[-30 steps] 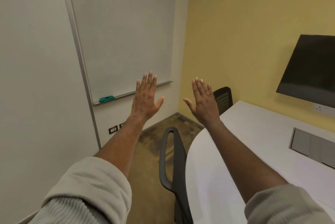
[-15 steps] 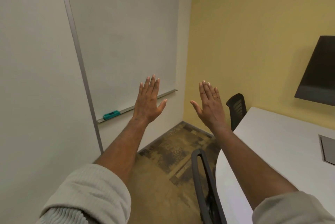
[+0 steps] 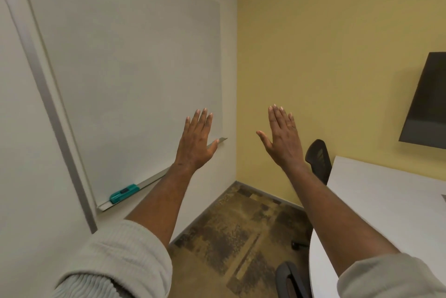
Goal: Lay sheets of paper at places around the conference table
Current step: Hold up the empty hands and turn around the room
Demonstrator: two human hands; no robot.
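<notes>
Both my arms are stretched out in front of me at chest height, backs of the hands toward me. My left hand (image 3: 196, 142) is flat with fingers up and holds nothing. My right hand (image 3: 283, 139) is the same, thumb spread, palm facing away, with nothing in it. The white conference table (image 3: 376, 203) shows at the right edge, under my right forearm. No sheet of paper is visible anywhere in view.
A whiteboard (image 3: 130, 75) with a teal eraser (image 3: 124, 193) on its tray hangs on the left wall. A black chair (image 3: 318, 160) stands at the table's far end, another chair's arm (image 3: 287, 278) near me. A dark screen (image 3: 427, 104) hangs on the yellow wall. Patterned carpet lies between.
The view has swung left: table, near chair and screen slid toward the right edge, and more whiteboard shows. Both hands stay raised, flat and holding nothing.
</notes>
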